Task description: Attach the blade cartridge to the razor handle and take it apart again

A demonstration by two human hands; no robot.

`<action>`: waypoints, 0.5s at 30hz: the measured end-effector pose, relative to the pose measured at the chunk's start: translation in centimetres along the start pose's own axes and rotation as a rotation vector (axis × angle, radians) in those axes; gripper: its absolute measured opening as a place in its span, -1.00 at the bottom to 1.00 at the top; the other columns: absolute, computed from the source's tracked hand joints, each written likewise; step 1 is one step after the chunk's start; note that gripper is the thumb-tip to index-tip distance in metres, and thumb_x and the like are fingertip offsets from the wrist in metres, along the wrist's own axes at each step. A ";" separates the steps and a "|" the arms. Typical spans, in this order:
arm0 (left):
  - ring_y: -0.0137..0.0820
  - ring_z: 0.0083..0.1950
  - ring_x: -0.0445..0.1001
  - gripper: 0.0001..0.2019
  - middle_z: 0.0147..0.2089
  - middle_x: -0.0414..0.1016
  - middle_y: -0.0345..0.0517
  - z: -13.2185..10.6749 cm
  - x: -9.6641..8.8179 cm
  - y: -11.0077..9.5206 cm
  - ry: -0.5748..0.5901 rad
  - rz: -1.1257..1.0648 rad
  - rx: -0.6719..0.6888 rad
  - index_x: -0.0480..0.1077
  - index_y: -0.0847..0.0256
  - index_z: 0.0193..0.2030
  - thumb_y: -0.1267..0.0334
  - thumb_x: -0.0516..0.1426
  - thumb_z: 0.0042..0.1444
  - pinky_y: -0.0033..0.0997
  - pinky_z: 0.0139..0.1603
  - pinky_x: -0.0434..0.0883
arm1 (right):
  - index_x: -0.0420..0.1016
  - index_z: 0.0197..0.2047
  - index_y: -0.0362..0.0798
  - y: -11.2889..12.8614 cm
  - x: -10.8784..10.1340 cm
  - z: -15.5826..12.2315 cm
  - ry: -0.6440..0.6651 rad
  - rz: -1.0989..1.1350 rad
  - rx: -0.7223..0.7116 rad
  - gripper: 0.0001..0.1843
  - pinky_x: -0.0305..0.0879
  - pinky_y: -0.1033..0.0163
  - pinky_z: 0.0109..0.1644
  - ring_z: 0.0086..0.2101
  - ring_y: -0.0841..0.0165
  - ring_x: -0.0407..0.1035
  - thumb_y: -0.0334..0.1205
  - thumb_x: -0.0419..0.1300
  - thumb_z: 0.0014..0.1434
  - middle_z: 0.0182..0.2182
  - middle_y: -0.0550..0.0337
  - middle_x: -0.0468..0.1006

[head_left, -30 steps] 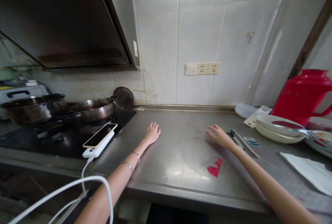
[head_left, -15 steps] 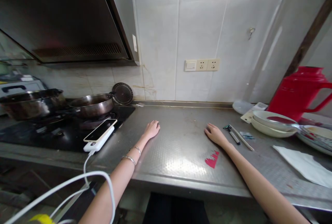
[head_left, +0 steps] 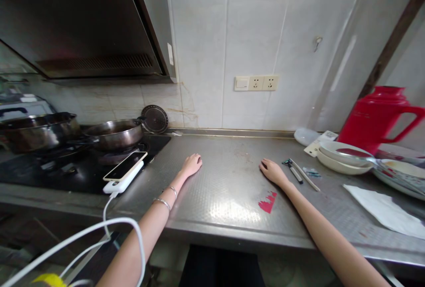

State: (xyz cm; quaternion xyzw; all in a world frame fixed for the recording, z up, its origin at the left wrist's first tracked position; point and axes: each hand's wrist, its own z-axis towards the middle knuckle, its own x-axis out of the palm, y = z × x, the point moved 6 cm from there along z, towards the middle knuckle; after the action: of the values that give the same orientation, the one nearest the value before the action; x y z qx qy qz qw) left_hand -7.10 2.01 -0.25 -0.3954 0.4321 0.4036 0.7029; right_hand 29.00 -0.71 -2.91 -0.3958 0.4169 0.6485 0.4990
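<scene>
My left hand point(head_left: 191, 164) lies palm down on the steel counter point(head_left: 229, 189), fingers loosely together, holding nothing; two bracelets ring its wrist. My right hand point(head_left: 272, 171) also rests flat on the counter, empty. Just right of it lie a razor point(head_left: 292, 169) and a thin stick. A red scrap point(head_left: 267, 203) sits on the counter near my right forearm. Left of my left hand a phone point(head_left: 126, 166) rests on a white power bank point(head_left: 120, 181) with a white cable.
A black stove point(head_left: 66, 172) at left carries a pan point(head_left: 114, 133) and a wok point(head_left: 38, 127) under a range hood. At right stand a red jug point(head_left: 378, 116), stacked bowls point(head_left: 343, 156), plates and a white paper point(head_left: 385, 209). Wall sockets point(head_left: 256, 83) sit above.
The view has shifted slightly back and down. Both hands stay flat on the counter; the left hand's fingers have drawn closer together.
</scene>
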 end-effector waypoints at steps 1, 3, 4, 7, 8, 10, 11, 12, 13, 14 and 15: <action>-0.31 0.02 0.37 -0.72 0.00 0.43 0.03 0.0 0.0 0.0 0.000 -0.001 0.000 0.37 0.23 -0.06 0.30 -0.07 0.17 -0.33 0.07 0.25 | 0.48 -0.10 -0.19 -0.1 0.1 0.0 0.006 -0.009 0.001 -0.56 0.14 0.15 0.11 0.08 0.16 0.24 -0.15 -0.11 0.19 0.03 -0.16 0.41; -0.31 0.02 0.38 -0.72 -0.01 0.43 0.04 0.0 -0.1 0.0 0.000 -0.004 0.001 0.37 0.24 -0.06 0.31 -0.07 0.16 -0.33 0.05 0.26 | 0.48 -0.09 -0.21 -0.1 0.2 0.1 0.014 -0.016 0.001 -0.55 0.14 0.14 0.11 0.08 0.14 0.24 -0.16 -0.12 0.20 0.04 -0.19 0.39; -0.31 0.02 0.38 -0.72 -0.01 0.43 0.04 0.0 0.0 0.0 0.001 -0.007 0.001 0.37 0.24 -0.06 0.31 -0.08 0.17 -0.33 0.05 0.26 | 0.48 -0.09 -0.21 -0.1 0.3 0.1 0.013 -0.014 0.002 -0.55 0.14 0.14 0.11 0.08 0.15 0.24 -0.16 -0.12 0.20 0.04 -0.19 0.40; -0.31 0.06 0.36 -0.71 0.02 0.42 0.04 0.0 0.1 0.1 0.002 -0.016 0.001 0.36 0.25 -0.04 0.31 -0.08 0.17 -0.34 0.09 0.24 | 0.48 -0.08 -0.19 0.0 0.1 0.1 0.010 -0.001 0.012 -0.58 0.12 0.18 0.12 0.08 0.17 0.24 -0.17 -0.09 0.19 0.03 -0.15 0.41; -0.31 0.08 0.35 -0.70 0.04 0.41 0.05 0.1 0.2 0.2 0.002 -0.019 0.000 0.36 0.25 -0.03 0.30 -0.07 0.17 -0.34 0.11 0.22 | 0.48 -0.08 -0.19 0.0 0.1 0.0 0.011 0.000 0.019 -0.58 0.10 0.19 0.13 0.09 0.19 0.23 -0.17 -0.09 0.19 0.03 -0.14 0.41; -0.31 0.11 0.33 -0.69 0.08 0.38 0.06 0.1 0.4 0.4 0.001 -0.025 -0.004 0.36 0.26 -0.01 0.30 -0.07 0.17 -0.34 0.13 0.21 | 0.48 -0.08 -0.21 0.1 0.0 0.0 0.014 -0.009 0.024 -0.57 0.08 0.22 0.14 0.09 0.19 0.23 -0.18 -0.09 0.20 0.04 -0.16 0.40; -0.31 0.12 0.32 -0.69 0.09 0.38 0.06 0.2 0.5 0.5 0.002 -0.028 -0.005 0.36 0.26 0.00 0.30 -0.06 0.17 -0.34 0.14 0.20 | 0.48 -0.08 -0.22 0.1 0.0 -0.1 0.016 -0.014 0.022 -0.57 0.08 0.22 0.14 0.09 0.19 0.23 -0.18 -0.10 0.20 0.05 -0.17 0.39; -0.31 0.13 0.31 -0.68 0.10 0.37 0.06 0.2 0.6 0.6 0.003 -0.030 -0.006 0.36 0.26 0.00 0.30 -0.07 0.17 -0.34 0.14 0.20 | 0.48 -0.09 -0.22 0.1 0.0 -0.1 0.016 -0.017 0.021 -0.57 0.08 0.22 0.13 0.09 0.19 0.23 -0.19 -0.10 0.20 0.06 -0.18 0.38; -0.31 0.14 0.31 -0.68 0.11 0.37 0.05 0.2 0.6 0.7 0.005 -0.032 -0.006 0.36 0.26 0.01 0.30 -0.07 0.17 -0.34 0.15 0.20 | 0.48 -0.09 -0.22 0.1 0.1 -0.1 0.016 -0.019 0.019 -0.57 0.09 0.22 0.13 0.09 0.19 0.23 -0.19 -0.10 0.20 0.06 -0.18 0.37; -0.31 0.15 0.29 -0.67 0.12 0.36 0.05 0.2 0.7 0.8 0.006 -0.033 -0.005 0.35 0.26 0.01 0.30 -0.07 0.17 -0.34 0.16 0.19 | 0.48 -0.09 -0.22 0.1 0.1 -0.1 0.018 -0.020 0.017 -0.58 0.09 0.22 0.13 0.09 0.18 0.23 -0.19 -0.10 0.20 0.06 -0.18 0.37; -0.31 0.17 0.28 -0.67 0.13 0.35 0.05 0.2 0.8 0.8 0.008 -0.033 -0.005 0.35 0.26 0.02 0.30 -0.07 0.17 -0.34 0.17 0.18 | 0.48 -0.10 -0.21 0.1 0.1 -0.1 0.019 -0.020 0.018 -0.59 0.09 0.22 0.13 0.09 0.18 0.22 -0.19 -0.09 0.20 0.06 -0.18 0.37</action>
State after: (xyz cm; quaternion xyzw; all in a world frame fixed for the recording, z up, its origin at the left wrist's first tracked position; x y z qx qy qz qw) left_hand -7.55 2.72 -1.08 -0.4057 0.4274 0.3916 0.7067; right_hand 28.88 -0.74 -3.02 -0.4016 0.4235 0.6357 0.5052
